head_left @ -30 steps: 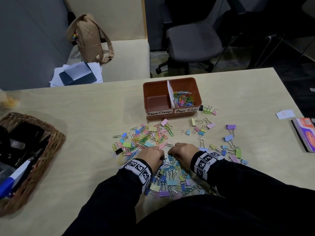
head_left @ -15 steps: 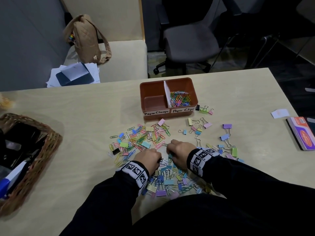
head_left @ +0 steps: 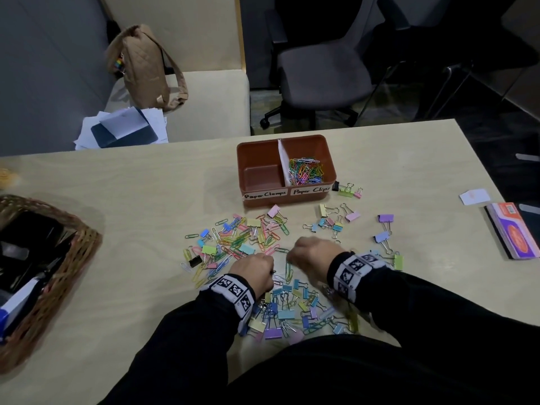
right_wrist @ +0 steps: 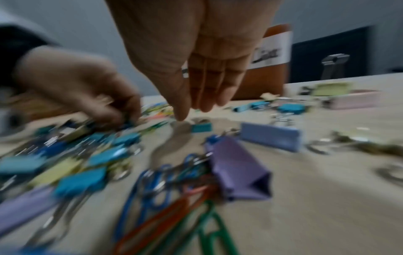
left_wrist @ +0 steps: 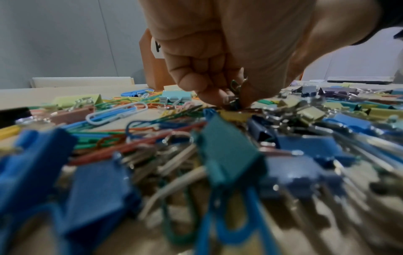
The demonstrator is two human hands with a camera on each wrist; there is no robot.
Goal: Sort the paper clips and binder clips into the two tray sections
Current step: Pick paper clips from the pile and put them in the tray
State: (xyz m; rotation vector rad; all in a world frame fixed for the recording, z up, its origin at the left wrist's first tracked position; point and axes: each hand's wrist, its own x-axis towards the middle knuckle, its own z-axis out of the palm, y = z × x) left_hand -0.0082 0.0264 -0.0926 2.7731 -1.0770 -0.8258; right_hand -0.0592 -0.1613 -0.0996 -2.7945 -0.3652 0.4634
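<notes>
Table [head_left: 146,200] w/ clip pile: left hand [left_wrist: 218,60] fingers pinch clips, prob paper; right hand [right_wrist: 196,51] fingers straight, together.

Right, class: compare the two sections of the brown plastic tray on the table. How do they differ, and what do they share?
The left section of the brown plastic tray looks empty; the right section holds a heap of coloured wire paper clips. The left one's white label reads "Paper Clamps", the right one's "Paper Clips". Both share the same brown walls, one white divider and handwritten labels on the near wall.
</notes>
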